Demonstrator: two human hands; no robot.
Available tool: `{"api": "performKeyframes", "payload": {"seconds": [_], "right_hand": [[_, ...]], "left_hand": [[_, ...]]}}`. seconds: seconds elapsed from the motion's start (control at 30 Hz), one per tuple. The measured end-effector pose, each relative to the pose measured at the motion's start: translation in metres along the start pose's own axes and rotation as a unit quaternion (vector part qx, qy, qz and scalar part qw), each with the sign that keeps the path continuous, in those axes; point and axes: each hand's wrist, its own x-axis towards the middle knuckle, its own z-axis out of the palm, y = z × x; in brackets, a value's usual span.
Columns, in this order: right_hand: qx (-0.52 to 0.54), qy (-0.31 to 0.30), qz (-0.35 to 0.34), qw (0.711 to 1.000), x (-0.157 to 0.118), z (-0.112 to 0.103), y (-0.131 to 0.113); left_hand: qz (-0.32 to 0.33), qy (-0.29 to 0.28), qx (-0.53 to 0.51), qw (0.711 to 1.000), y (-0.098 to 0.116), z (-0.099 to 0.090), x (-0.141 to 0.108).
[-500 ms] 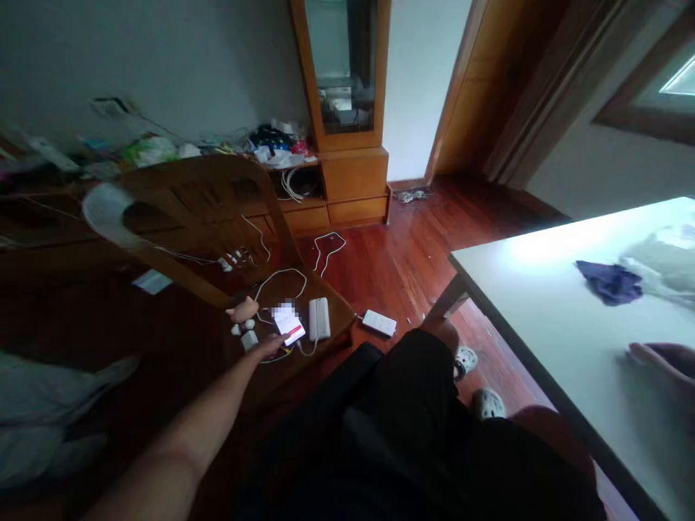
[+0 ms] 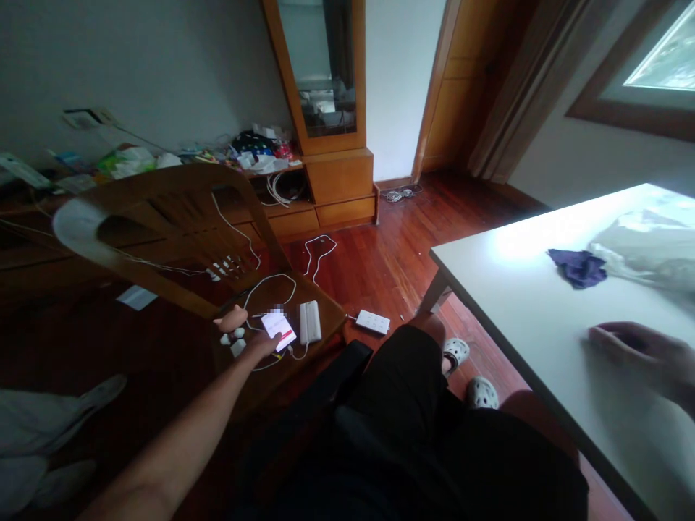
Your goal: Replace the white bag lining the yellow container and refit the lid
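On the seat of the wooden chair (image 2: 320, 298), my left hand (image 2: 263, 347) grips a phone (image 2: 281, 331) at its near edge. One digit lies on the lit screen beside a red bar; the other fingers are hidden. To the left of the phone are a pinkish toy (image 2: 233, 318) and a white charger block (image 2: 237, 349). A white power bank (image 2: 310, 322) with a cable lies to its right. My right hand (image 2: 633, 349) rests loosely curled on the white table (image 2: 521, 304), with nothing visible in it.
A purple cloth (image 2: 578, 268) and a clear plastic bag (image 2: 646, 239) lie on the table. On the floor sits a white power strip (image 2: 372, 321). Behind the chair stands a cluttered low cabinet (image 2: 347, 177). Another person's light trouser leg (image 2: 38, 420) shows at lower left.
The view has shifted, bringing more of my right hand and forearm into sight on the table. My left hand stays at the phone, its digit now farther up the screen.
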Motion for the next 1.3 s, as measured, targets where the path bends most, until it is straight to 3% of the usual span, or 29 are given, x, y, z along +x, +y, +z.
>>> {"api": "performKeyframes", "payload": {"seconds": [0.1, 0.17, 0.23, 0.3, 0.4, 0.5, 0.57, 0.67, 0.83, 0.93, 1.03, 1.3], "right_hand": [[-0.027, -0.114, 0.034, 0.992, -0.016, -0.012, -0.008], [-0.035, -0.142, 0.023, 0.989, -0.028, -0.022, -0.011], [-0.043, -0.134, 0.022, 0.990, -0.041, -0.033, -0.011], [-0.048, -0.115, 0.010, 0.992, -0.052, -0.048, -0.006], [-0.070, 0.002, -0.004, 0.998, -0.062, -0.079, 0.006], [-0.106, 0.155, 0.014, 0.982, -0.068, -0.115, 0.019], [-0.133, 0.237, 0.017, 0.962, -0.074, -0.138, 0.025], [-0.169, 0.322, 0.022, 0.931, -0.085, -0.166, 0.033], [-0.251, 0.410, 0.054, 0.875, -0.077, -0.206, 0.057], [-0.288, 0.378, 0.078, 0.876, -0.062, -0.227, 0.077], [-0.287, 0.324, 0.130, 0.892, -0.052, -0.242, 0.092], [-0.287, 0.259, 0.152, 0.909, -0.046, -0.252, 0.086]], "left_hand": [[0.081, 0.021, 0.040, 0.996, 0.074, -0.017, -0.016], [0.249, 0.044, 0.056, 0.966, 0.142, -0.024, -0.051], [0.422, 0.071, -0.014, 0.904, 0.214, -0.025, -0.109], [0.552, 0.038, -0.110, 0.825, 0.281, -0.017, -0.179], [0.698, -0.090, -0.148, 0.695, 0.368, 0.009, -0.276], [0.795, -0.142, -0.117, 0.578, 0.445, 0.048, -0.341], [0.827, -0.160, -0.102, 0.530, 0.493, 0.078, -0.370], [0.840, -0.183, -0.078, 0.504, 0.550, 0.124, -0.398], [0.830, -0.250, -0.082, 0.493, 0.601, 0.190, -0.420], [0.801, -0.303, -0.096, 0.508, 0.610, 0.214, -0.419], [0.769, -0.337, -0.105, 0.533, 0.612, 0.224, -0.410], [0.760, -0.363, -0.103, 0.529, 0.612, 0.220, -0.399]]}}
